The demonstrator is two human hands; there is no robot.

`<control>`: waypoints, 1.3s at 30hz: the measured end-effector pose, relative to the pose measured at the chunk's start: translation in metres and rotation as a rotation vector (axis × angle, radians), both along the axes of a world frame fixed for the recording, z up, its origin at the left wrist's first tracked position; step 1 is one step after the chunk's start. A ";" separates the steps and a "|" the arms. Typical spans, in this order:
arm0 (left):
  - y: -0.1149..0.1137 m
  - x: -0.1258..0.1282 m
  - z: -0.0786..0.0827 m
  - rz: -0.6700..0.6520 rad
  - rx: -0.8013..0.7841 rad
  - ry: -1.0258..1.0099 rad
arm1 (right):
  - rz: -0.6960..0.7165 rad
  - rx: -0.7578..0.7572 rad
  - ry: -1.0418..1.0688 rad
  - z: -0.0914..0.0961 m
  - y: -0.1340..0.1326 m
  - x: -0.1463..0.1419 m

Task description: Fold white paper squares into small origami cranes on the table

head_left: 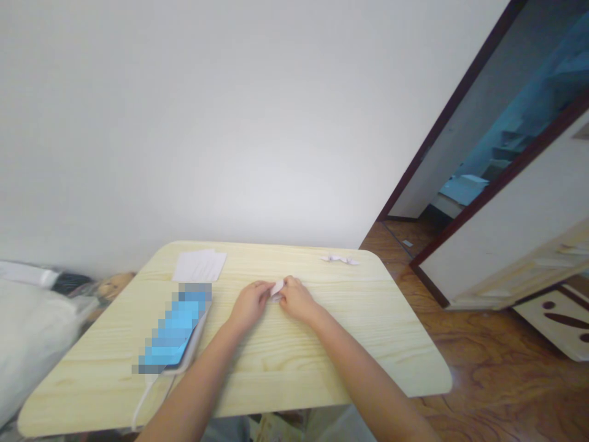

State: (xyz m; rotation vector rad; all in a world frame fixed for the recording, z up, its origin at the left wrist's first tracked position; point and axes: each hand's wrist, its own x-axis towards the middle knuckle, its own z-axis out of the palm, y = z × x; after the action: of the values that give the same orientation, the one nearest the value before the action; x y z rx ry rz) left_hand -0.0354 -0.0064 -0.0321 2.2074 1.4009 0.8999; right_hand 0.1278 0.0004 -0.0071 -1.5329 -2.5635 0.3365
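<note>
Together, both hands [251,302] [298,299] pinch thin, bent white paper [277,287].

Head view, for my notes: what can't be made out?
All in the head view:
Phone screen: masked by pixel blocks.
Small white paper: full shape, partly hidden by left hand and right hand.
Marks on overlapping sheets: too small, faint.
White item, table's back right: too small to identify.
</note>
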 end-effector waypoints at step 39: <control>-0.007 0.023 -0.005 -0.025 0.140 0.293 | 0.122 0.062 0.215 0.003 -0.014 0.034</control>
State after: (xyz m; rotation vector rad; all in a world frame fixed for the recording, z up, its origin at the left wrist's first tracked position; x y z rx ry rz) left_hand -0.0124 -0.0130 -0.0368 2.5398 1.4716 0.7059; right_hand 0.1616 -0.0140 -0.0038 -1.2492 -2.4784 0.4066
